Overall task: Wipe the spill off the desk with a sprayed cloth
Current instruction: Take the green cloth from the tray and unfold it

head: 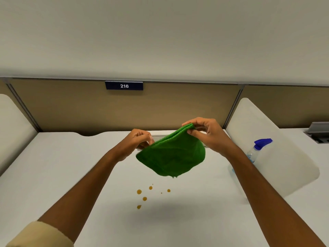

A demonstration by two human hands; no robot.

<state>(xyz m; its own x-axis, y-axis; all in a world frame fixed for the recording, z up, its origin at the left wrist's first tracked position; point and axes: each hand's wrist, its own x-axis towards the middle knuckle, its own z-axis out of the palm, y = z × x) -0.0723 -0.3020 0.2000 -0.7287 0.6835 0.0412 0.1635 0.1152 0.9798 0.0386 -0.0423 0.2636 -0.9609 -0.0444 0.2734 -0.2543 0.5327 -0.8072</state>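
Observation:
A green cloth hangs in the air above the white desk, folded over and sagging at its lower edge. My left hand pinches its left upper edge and my right hand pinches its right upper corner. Below the cloth, several small brown drops of the spill lie on the desk. A clear spray bottle with a blue trigger head stands at the right, partly hidden behind my right forearm.
A white side divider rises just right of the bottle, and another stands at the left. A tan partition panel with a blue "216" sign closes the back. A grey cable tray sits far right.

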